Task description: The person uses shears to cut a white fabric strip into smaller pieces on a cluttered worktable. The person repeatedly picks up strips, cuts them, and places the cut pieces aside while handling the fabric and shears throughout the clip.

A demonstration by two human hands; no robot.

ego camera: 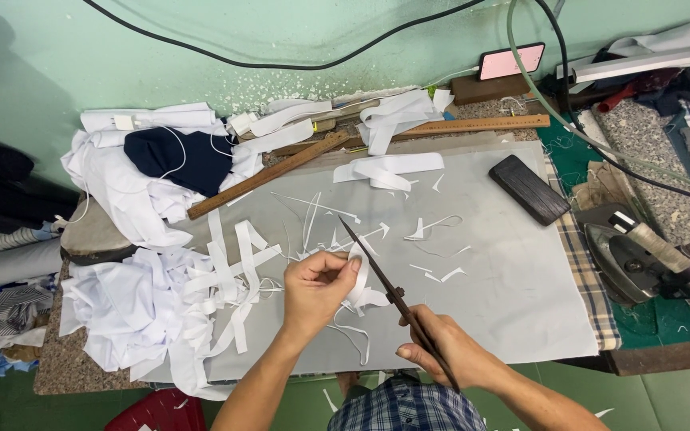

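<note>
A grey sheet (pixel 481 263) is lying across the middle of the frame on the table (pixel 57 367). A heap of cloth pieces (pixel 129 239) is sitting at its left edge, with two wooden rulers (pixel 269 174) lying behind it toward the upper centre. A dark block (pixel 529 188) is resting on the sheet's upper right corner, and an iron (pixel 640 259) is standing further right. A phone (pixel 511 61) is leaning against the wall (pixel 121 48) at the upper right.

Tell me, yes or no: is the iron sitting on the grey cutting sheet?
No, the iron rests off to the right on the green pad, apart from the grey sheet.
</note>
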